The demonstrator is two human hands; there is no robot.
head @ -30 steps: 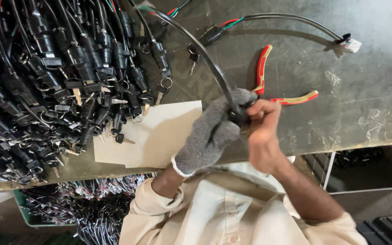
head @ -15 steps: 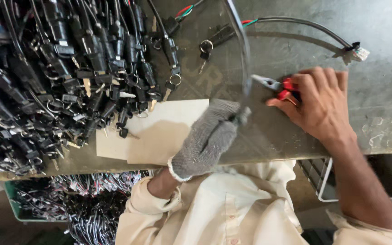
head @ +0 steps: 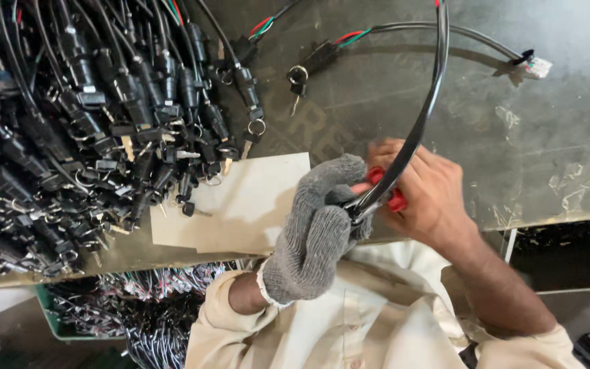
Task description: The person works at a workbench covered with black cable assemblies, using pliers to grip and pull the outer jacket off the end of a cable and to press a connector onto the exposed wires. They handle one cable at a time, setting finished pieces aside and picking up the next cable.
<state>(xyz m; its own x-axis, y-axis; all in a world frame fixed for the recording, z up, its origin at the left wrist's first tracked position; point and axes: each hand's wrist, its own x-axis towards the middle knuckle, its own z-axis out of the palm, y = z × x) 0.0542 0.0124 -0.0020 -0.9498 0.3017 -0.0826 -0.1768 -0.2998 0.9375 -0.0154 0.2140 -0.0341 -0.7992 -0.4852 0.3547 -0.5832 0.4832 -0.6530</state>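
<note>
My left hand (head: 315,229), in a grey knitted glove, grips the lower end of a black sheathed cable (head: 426,106) that arcs up and out of the top of the view. My bare right hand (head: 428,195) is closed around red-handled pliers (head: 385,188), whose handles show between the fingers right beside the glove. The pliers' jaws are hidden at the cable end. Both hands meet just above the near edge of the dark metal table (head: 568,137).
A big heap of black switch harnesses with keys (head: 83,130) fills the left of the table. A beige card sheet (head: 247,205) lies beside the glove. Another harness with a white connector (head: 537,67) lies at the back right. A green bin of wires (head: 104,318) sits below.
My right hand picked the red pliers up off the table and brought them left to the cable end in my gloved left hand. The cable now arcs higher.
</note>
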